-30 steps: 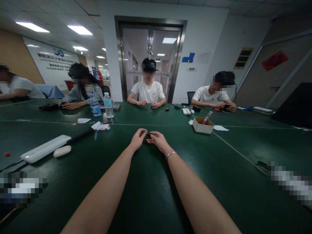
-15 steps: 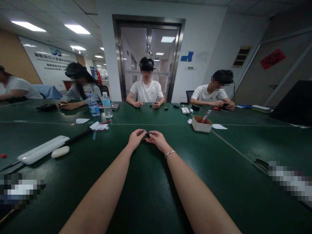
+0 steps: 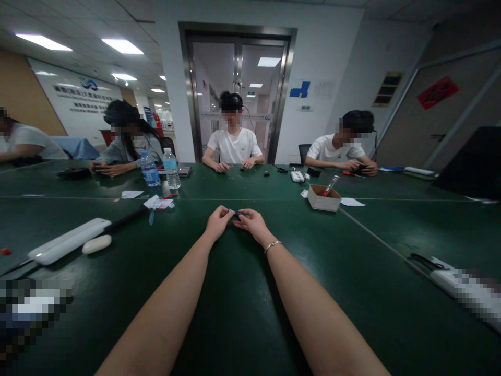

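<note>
Over the middle of the green table (image 3: 235,292), both my hands meet at a small black object (image 3: 236,214). It has a lighter, silvery bit at its left end, and its kind is too small to make out. My left hand (image 3: 217,221) pinches the left end between thumb and fingers. Closed on the right end is my right hand (image 3: 252,223), with a silver bracelet (image 3: 273,247) at the wrist. Fingers hide much of the object.
An open cardboard box (image 3: 324,199) with a tool in it stands right of my hands. On the left are water bottles (image 3: 171,169), paper scraps (image 3: 158,202), a long white device (image 3: 72,241) and a white oval case (image 3: 97,244). Several co-workers sit opposite, one person (image 3: 233,143) straight ahead.
The small object shows slightly more between my fingertips, its left end lighter. My hands stay in nearly the same place. The co-worker straight ahead has shifted their head and hands slightly left.
</note>
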{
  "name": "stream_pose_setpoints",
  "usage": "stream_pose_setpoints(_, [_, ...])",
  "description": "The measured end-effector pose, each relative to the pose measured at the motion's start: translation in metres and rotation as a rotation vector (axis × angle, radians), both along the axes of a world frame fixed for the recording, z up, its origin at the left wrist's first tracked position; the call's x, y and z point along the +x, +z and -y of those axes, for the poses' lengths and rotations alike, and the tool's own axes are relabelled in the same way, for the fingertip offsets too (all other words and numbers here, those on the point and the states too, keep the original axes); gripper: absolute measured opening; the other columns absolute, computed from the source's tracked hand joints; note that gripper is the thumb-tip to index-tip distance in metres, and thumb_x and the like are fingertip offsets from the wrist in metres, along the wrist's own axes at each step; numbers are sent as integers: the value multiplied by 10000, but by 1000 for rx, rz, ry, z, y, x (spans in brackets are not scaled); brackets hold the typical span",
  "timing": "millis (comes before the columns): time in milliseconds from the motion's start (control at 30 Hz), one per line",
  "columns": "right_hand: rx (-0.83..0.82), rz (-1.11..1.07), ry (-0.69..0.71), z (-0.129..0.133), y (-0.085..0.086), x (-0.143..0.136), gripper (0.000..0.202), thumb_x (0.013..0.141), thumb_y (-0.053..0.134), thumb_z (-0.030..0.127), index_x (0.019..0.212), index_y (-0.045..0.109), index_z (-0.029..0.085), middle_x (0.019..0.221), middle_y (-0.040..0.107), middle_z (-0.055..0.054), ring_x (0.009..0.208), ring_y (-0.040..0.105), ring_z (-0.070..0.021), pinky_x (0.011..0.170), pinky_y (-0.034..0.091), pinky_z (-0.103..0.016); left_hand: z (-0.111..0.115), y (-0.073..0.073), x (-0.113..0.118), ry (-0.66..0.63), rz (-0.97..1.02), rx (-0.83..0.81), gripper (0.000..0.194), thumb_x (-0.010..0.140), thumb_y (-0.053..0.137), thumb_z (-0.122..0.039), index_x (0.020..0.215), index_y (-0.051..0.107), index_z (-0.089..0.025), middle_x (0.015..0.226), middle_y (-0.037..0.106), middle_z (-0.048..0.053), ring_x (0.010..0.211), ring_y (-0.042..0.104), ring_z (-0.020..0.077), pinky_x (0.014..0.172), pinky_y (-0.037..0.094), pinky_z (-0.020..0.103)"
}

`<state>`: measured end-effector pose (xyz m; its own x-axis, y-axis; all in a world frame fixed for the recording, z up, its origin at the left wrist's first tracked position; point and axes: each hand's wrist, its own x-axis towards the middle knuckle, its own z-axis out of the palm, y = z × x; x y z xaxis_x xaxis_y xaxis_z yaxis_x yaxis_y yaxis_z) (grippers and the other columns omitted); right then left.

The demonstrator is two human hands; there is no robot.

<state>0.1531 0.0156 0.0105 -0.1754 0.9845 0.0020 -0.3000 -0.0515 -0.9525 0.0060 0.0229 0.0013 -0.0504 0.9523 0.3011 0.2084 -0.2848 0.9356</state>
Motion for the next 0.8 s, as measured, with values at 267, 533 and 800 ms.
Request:
stream_pose_setpoints(267, [10, 13, 5, 2, 1, 0, 167, 842, 508, -15, 949, 544, 108, 741, 629, -47, 713, 685, -175, 750, 584, -313, 0, -2, 0, 1, -46, -4, 230, 726, 592, -404, 655, 502, -204, 604, 538, -29, 611, 526, 131, 579, 399, 228])
stream_pose_setpoints(533, [57, 58, 59, 2, 1, 0, 213, 843, 454, -47, 943, 537, 122, 848, 646, -59, 719, 682, -147, 710, 589, -262, -3, -6, -4, 5, -133, -31, 311, 760, 523, -456, 589, 501, -197, 590, 531, -15, 598, 515, 145, 569, 392, 241])
stream_pose_setpoints(800, [108, 27, 114, 1, -3, 5, 228, 779, 567, -17, 944, 570, 140, 871, 652, -42, 749, 675, -149, 745, 577, -281, 2, 2, -4, 76, -273, -101, 402, 765, 467, -528, 605, 586, -179, 626, 584, 29, 615, 532, 174, 580, 365, 274])
